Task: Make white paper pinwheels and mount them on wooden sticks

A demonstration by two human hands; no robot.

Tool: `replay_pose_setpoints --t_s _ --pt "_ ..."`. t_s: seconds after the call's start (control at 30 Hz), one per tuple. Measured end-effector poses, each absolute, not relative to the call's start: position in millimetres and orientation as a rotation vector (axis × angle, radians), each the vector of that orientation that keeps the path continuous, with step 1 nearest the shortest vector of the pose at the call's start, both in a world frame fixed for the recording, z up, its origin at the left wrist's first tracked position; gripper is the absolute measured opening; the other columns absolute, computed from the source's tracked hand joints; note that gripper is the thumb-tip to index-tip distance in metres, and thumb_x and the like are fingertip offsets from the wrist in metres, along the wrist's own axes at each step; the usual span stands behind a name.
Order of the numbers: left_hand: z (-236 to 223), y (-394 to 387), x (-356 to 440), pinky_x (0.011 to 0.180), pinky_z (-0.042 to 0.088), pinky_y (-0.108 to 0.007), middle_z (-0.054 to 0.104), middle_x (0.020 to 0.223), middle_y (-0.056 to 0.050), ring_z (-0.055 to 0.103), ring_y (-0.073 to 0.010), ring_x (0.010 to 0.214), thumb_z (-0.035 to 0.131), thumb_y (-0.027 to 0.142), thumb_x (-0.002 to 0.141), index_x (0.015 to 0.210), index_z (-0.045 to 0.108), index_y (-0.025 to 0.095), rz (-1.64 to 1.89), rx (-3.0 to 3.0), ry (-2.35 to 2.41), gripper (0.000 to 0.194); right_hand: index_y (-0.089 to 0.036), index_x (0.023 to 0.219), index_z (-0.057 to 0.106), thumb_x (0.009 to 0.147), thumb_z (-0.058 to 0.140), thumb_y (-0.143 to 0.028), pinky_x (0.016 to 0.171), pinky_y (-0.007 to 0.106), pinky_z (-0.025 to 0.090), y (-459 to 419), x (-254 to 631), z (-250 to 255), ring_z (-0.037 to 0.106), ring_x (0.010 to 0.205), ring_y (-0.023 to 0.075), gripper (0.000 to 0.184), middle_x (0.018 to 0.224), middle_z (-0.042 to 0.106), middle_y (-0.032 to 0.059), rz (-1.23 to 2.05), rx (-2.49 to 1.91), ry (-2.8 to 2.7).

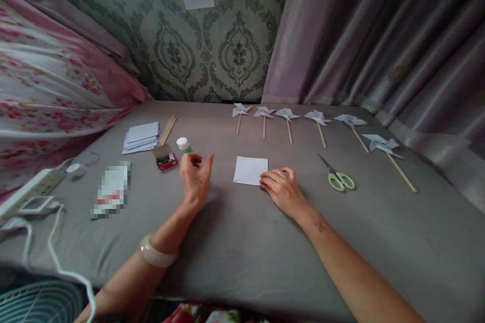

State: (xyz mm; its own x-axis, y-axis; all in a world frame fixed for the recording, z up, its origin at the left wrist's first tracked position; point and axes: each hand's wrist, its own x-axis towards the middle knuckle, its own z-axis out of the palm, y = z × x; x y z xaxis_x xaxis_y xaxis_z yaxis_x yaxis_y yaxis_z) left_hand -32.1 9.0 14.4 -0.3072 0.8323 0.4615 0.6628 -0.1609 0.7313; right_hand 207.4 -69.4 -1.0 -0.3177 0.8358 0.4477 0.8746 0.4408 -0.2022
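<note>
A square of white paper [250, 170] with faint crease lines lies flat in the middle of the grey-covered surface. My right hand [282, 189] rests at its lower right edge, fingertips on the paper and fingers stretched out. To the left, my left hand [196, 176] is raised just in front of a white-capped green tube [182, 143], its thumb apart from its bent fingers. The fingers hide the tube's lower part; no grip on it shows. Beyond my right hand lie scissors [341, 181] with pale green handles, blades slightly apart.
Several paper pinwheels [317, 117] on wooden sticks line the back and right. At left are a paper stack [141, 137], wooden sticks [167, 129], an opened small red box [165, 160], a blurred packet [112, 189] and a power strip [28, 192] with white cables.
</note>
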Motion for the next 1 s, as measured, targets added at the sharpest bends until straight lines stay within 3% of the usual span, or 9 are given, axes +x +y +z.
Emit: replay_pose_setpoints --t_s 0.2,0.33,0.43,1.0 --pt "10 42 -63 0.09 0.044 -0.041 0.052 0.096 -0.007 0.053 -0.0252 0.097 0.078 0.038 0.059 0.095 0.047 0.019 1.557 1.501 2.16 0.05 -0.024 0.09 0.069 0.095 0.047 -0.024 0.093 0.041 0.029 -68 207 -5 0.061 0.094 0.0184 0.022 0.102 0.071 0.0037 -0.066 -1.423 -2.173" --pt "7 57 -68 0.087 0.045 -0.042 0.055 0.08 -0.003 0.058 -0.0267 0.09 0.071 0.033 0.065 0.078 0.048 0.02 1.27 1.509 2.186 0.029 -0.023 0.091 0.069 0.095 0.046 -0.025 0.092 0.04 0.03 -68 206 -5 0.062 0.094 0.0189 0.023 0.1 0.071 0.0041 -0.079 -1.411 -2.166" --pt "9 66 -70 0.083 0.046 -0.041 0.055 0.072 -0.002 0.06 -0.0263 0.084 0.067 0.035 0.068 0.07 0.046 0.021 1.241 1.526 2.198 0.025 -0.024 0.092 0.068 0.095 0.046 -0.026 0.092 0.041 0.03 -67 207 -5 0.062 0.094 0.019 0.023 0.102 0.071 0.0037 -0.079 -1.405 -2.168" --pt "5 82 -74 0.086 0.045 -0.041 0.062 0.087 -0.009 0.061 -0.028 0.093 0.066 0.031 0.071 0.077 0.05 0.02 1.28 1.591 2.268 0.021 -0.024 0.095 0.069 0.096 0.044 -0.026 0.092 0.041 0.03 -59 215 -6 0.06 0.097 0.0198 0.025 0.104 0.071 0.0046 -0.118 -1.387 -2.2"
